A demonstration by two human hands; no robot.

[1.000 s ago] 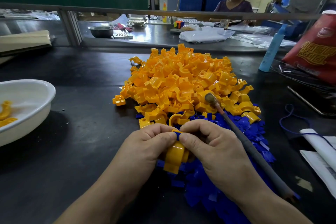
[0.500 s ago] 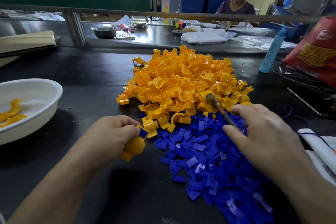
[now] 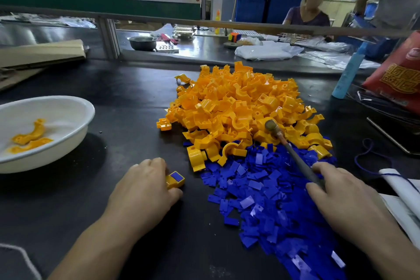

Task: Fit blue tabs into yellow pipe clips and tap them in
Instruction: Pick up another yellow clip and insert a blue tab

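Note:
My left hand (image 3: 145, 186) holds a yellow pipe clip (image 3: 174, 180) down on the black table, a blue tab showing in its upturned end. My right hand (image 3: 341, 198) closes its fingers around the handle of a small hammer (image 3: 293, 154), whose metal head (image 3: 271, 125) lies on the heap of yellow clips (image 3: 238, 109). A spread of loose blue tabs (image 3: 268, 193) lies between my hands and under the right one.
A white bowl (image 3: 68, 107) with two finished yellow clips stands at the left. A red bag (image 3: 400, 75) and a light-blue bottle (image 3: 347, 73) stand at the right, papers and a blue cord near the right edge. Other people work behind a rail.
My hands parted. The left one carried the clip with its tab leftward and set it on the table. The right one moved right onto the hammer handle.

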